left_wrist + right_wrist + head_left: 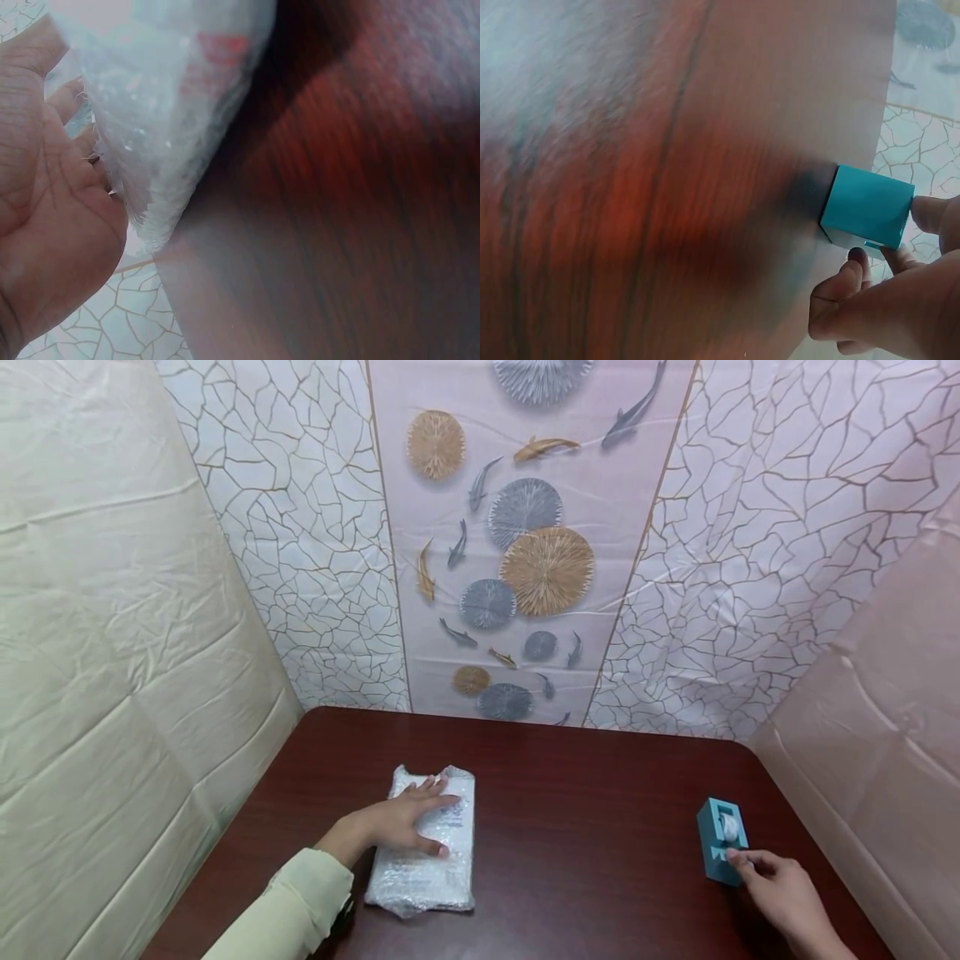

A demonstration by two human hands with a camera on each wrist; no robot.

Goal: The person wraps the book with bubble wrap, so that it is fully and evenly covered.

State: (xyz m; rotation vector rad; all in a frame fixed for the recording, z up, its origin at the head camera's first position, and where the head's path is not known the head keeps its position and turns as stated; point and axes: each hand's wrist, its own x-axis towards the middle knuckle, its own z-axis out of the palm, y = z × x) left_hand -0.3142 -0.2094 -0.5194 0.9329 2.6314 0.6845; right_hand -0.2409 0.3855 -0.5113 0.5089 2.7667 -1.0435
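A flat white package in bubble wrap [427, 883] lies on the left part of the table. Across its upper part rests my left hand [405, 820], palm down with fingers spread. The left wrist view has the wrapped package [172, 97] beside the palm [52, 217], with faint red print under the plastic. Toward the right edge stands a teal tape dispenser [711, 847] with a white tape roll [728, 827]. At its near end, my right hand [783, 889] pinches the tape between thumb and forefinger. The dispenser's teal end [870, 206] shows beside the curled fingers [840, 296].
The dark red-brown wooden table [585, 835] stretches between the two hands. Behind it hangs a patterned cloth [495, 635] with fish and round leaves. Pale cloth walls [112, 693] close in both sides.
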